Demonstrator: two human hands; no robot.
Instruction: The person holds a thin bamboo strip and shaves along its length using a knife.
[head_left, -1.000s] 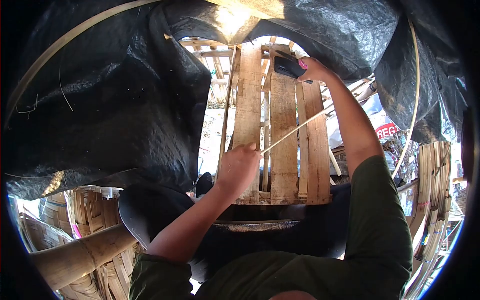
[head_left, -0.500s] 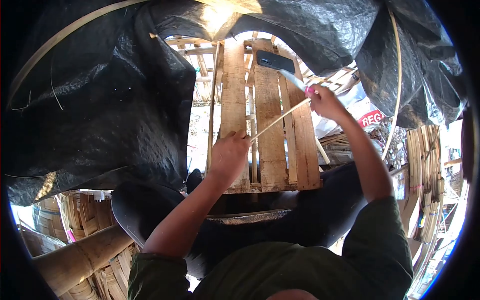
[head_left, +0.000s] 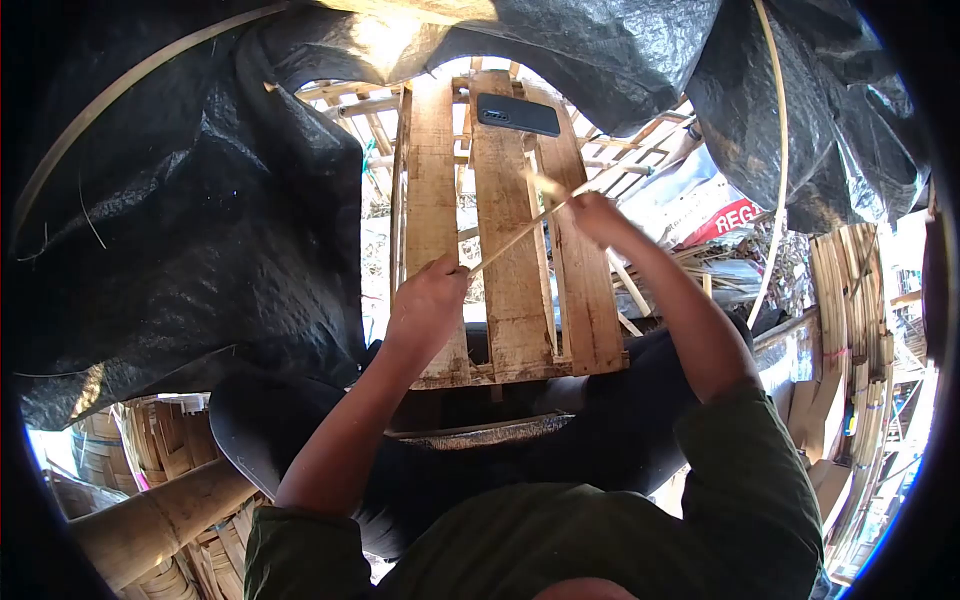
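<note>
My left hand (head_left: 428, 305) is closed round the near end of a thin pale strip (head_left: 515, 243), over the left plank of a wooden slatted bench (head_left: 510, 310). The strip slants up and right to my right hand (head_left: 600, 220), which is closed on a knife. Its blade (head_left: 545, 186) is motion-blurred and points up and left beside the strip; the handle is hidden in my fingers. A dark phone (head_left: 518, 115) lies flat across the far end of the planks, beyond both hands.
Black plastic sheeting (head_left: 190, 220) hangs at left and overhead. A bamboo pole (head_left: 165, 520) and woven pieces are at lower left. On the right are a white and red sack (head_left: 715, 215) and upright bundled strips (head_left: 850, 310). My legs flank the bench's near end.
My right hand has come away from beside the phone, toward me, with the knife now beside the strip. The phone stays on the planks. My left hand keeps its hold, and the view has shifted.
</note>
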